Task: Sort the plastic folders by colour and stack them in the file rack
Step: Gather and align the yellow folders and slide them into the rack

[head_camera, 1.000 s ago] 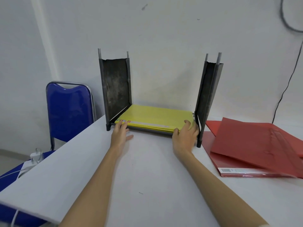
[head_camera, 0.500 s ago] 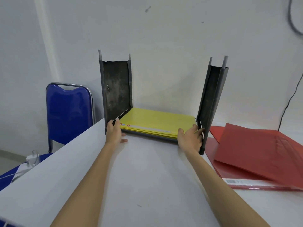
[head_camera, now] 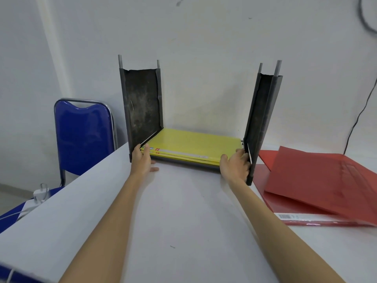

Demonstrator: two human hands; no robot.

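1. So, starting at the far left: the blue chair point(head_camera: 83, 137) sat beside the table point(head_camera: 183, 221), doing nothing for the job.

2. The left hand point(head_camera: 142, 160) had slid outward compared with a second earlier. It had been flat on the table in front of the yellow folders point(head_camera: 193, 146); now it was up against the left front corner of the file rack point(head_camera: 140, 111), fingers together along the yellow edge and thumb stuck out on the table. It looked more like pressing than gripping.

3. The yellow folders lay flat on the bottom of the rack, between the two dark side walls, and their front edges looked pretty well lined up.

4. The right hand point(head_camera: 236, 166) had moved out too, from the folder edge to the right front post. Its fingers curled around the corner where the folders meet the wall, though I couldn't tell if it was really clamping anything.

5. My read: both hands were squaring up the yellow stack, so yellow looked about done.

6. Over on the right, the red folders point(head_camera: 318, 180) were on the table outside the rack, one loosely on top of another, so they seemed next.
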